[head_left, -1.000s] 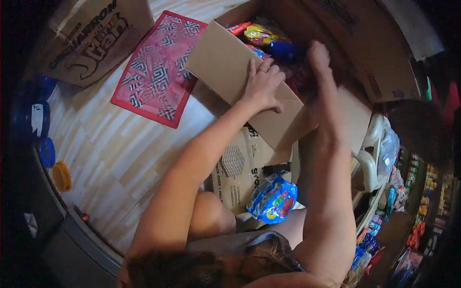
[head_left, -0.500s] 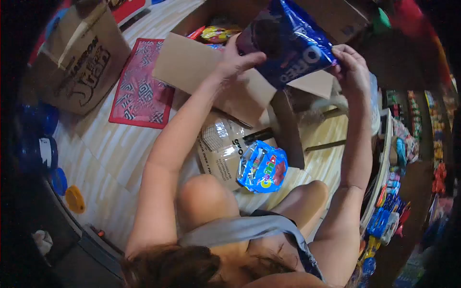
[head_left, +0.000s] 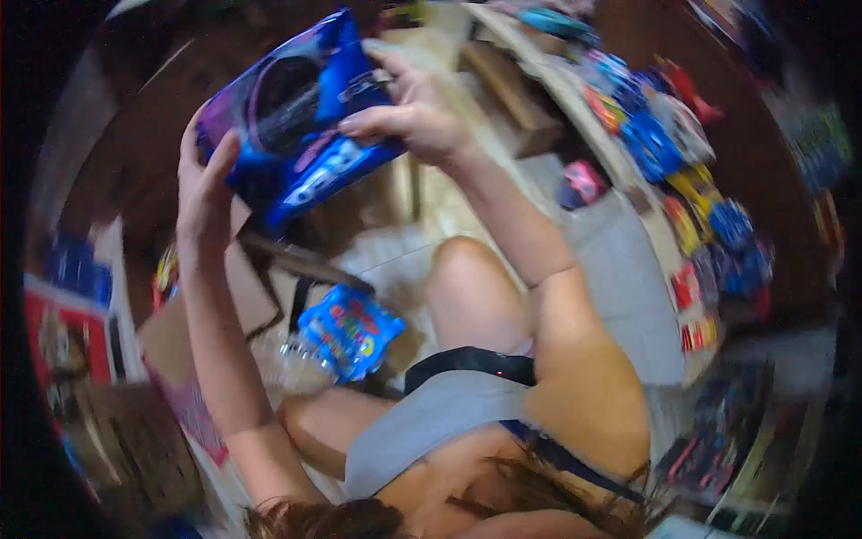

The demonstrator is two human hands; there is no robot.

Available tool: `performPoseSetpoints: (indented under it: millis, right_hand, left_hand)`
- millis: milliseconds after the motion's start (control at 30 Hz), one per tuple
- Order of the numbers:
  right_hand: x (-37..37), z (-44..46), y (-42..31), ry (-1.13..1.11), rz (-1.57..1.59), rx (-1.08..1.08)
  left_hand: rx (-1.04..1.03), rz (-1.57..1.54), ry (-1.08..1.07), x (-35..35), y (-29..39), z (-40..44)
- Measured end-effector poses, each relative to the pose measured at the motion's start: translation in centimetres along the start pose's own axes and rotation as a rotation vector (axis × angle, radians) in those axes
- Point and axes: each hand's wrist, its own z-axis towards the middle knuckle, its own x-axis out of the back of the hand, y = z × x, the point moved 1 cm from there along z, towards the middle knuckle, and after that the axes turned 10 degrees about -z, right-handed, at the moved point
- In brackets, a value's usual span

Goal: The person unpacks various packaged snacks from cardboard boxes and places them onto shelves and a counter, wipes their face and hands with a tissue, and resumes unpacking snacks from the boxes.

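A blue Oreo package [head_left: 296,117] is held up between both hands at the upper left of the head view. My left hand [head_left: 206,180] grips its left edge, with the thumb on the front. On the right edge, my right hand [head_left: 409,112] has its thumb across the front and its fingers near the corner. Below the package, a bright blue bag [head_left: 350,332] lies by my knees. An open cardboard flap [head_left: 242,296] is beside my left forearm.
Shelves with colourful packets [head_left: 651,144] curve along the right. A brown box [head_left: 507,99] stands beside the shelf edge. At the lower left are a printed carton [head_left: 135,440] and part of the red-edged mat [head_left: 193,409].
The right hand came out of the box, and the Oreo package is now held in both hands. The view has swung right, towards the shelves, with the package now at the upper left.
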Motion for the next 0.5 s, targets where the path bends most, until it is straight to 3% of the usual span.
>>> performPoseSetpoints:
  millis: [133,400,500]
  right_hand:
    - [5.2,-4.8,-1.2,0.171,-0.012,-0.017]
    - [9.5,-13.2,0.0,0.165,-0.076,-0.219]
    - [9.6,-14.5,-0.8,0.26,0.081,-0.234]
  left_hand:
    - [0.26,-0.175,-0.272,-4.9,-5.3,0.3]
    - [0.449,-0.113,-0.318,-8.9,-9.9,-0.7]
    - [0.48,-0.148,-0.362,-9.5,-10.7,-1.3]
